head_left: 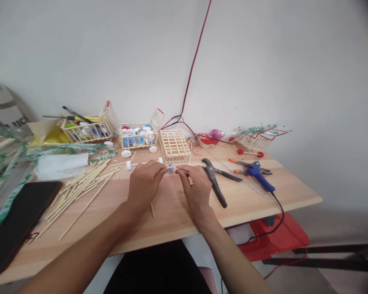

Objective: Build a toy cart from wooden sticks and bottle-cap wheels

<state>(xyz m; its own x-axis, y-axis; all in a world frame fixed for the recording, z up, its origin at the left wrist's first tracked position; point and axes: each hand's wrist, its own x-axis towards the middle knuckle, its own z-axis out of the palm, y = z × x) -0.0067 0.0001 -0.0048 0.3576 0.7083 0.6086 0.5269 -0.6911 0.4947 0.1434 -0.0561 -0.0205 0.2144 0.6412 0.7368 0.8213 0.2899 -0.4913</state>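
Right, we're looking at a pale wooden tabletop (174, 228), crowded from end to end. Along the back sit two stick-built carts (93, 131) loaded with plastic bottle caps, and beside them stands a bare lattice cage (171, 146) of wooden sticks. Over to the right, a blue hot glue gun (256, 175) trails its black cord (281, 212) past the table edge, and black-handled pliers (214, 181) lie just beside the right hand. On the left, a loose spread of wooden sticks (79, 192) fans across the wood.

Centre stage, the left hand (144, 185) and right hand (196, 190) work close together, their fingertips pinched narrow on a thin wooden stick (171, 167). A small blue piece (171, 168) sits at the stick, right in the gap between the hands. There's the danger: if that pinch loosens, the piece could drop and roll towards the white cap wheels (126, 153). A careless wrist could also catch those pliers.
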